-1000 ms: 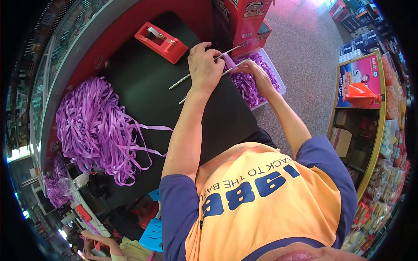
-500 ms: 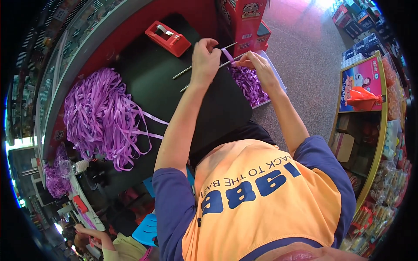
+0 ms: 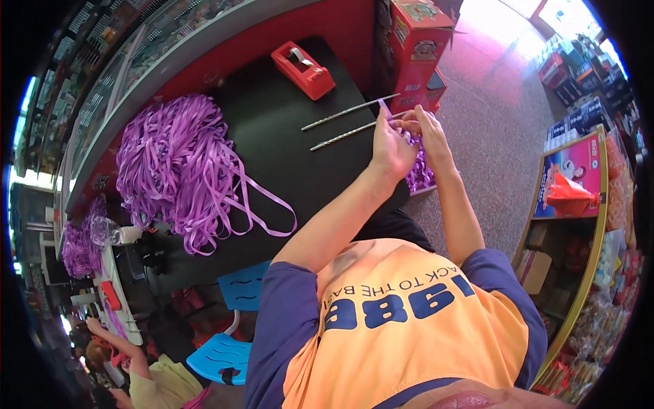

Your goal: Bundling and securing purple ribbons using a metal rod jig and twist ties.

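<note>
Two slim spiral metal rods [image 3: 340, 116] lie side by side over the black table's edge, with a purple ribbon [image 3: 383, 106] looped across them near their far ends. My left hand [image 3: 394, 153] is at the ribbon, fingers closed on it beside the nearer rod. Fingertips of my right hand [image 3: 433, 136] meet those of the left and pinch at the same ribbon; the exact grip is partly hidden. Just beneath my hands is a box of shiny purple ribbon pieces [image 3: 420, 174]. To the left a big heap of purple ribbon loops [image 3: 174, 167] covers part of the table.
A red tape dispenser [image 3: 303, 70] sits on the black table [image 3: 286, 146] near its back. Red cartons [image 3: 417, 51] stand beyond the table's right end. At lower left are a blue chair [image 3: 221, 354] and another person [image 3: 160, 378]. A goods shelf [image 3: 579, 204] is at right.
My left hand has left its place across the rods and joined the right hand at the ribbon, baring more of both rods. The whole view has shifted, and the table appears further right.
</note>
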{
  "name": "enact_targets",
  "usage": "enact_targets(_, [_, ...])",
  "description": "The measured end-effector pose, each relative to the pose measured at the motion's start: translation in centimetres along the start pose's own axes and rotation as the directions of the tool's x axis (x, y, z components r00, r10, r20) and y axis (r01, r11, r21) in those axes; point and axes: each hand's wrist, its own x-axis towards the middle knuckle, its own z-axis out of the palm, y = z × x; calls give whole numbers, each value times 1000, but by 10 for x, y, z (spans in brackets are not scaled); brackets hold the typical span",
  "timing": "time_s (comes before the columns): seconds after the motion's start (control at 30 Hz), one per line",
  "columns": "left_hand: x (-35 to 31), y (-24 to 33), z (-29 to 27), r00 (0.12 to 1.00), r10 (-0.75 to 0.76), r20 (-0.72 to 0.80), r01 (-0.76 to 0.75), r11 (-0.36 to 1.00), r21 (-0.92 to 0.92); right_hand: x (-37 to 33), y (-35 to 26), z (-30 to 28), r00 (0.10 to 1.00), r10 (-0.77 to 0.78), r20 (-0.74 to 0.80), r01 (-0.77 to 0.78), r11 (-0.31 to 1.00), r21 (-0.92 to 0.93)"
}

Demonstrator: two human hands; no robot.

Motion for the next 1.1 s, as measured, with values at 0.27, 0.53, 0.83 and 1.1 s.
enact_targets(0.27, [-12, 2, -5, 968, 44, 247, -58, 997, 51, 3, -41, 16, 981, -190, 39, 177, 799, -575])
enact_targets(0.53, [-10, 0, -1, 995, 31, 95, -28, 999, -38, 107, -65, 106, 911, -215, 352, 369, 807, -462])
enact_targets(0.83, [-11, 1, -2, 985, 15, 174, -13, 1000, -13, 160, -53, 159, 906, 347, 242, -128, 770, -626])
enact_targets(1.1, [-7, -3, 1, 997, 9, 74, -7, 999, -39, 177, -50, 152, 841, 509, 184, -342, 764, -546])
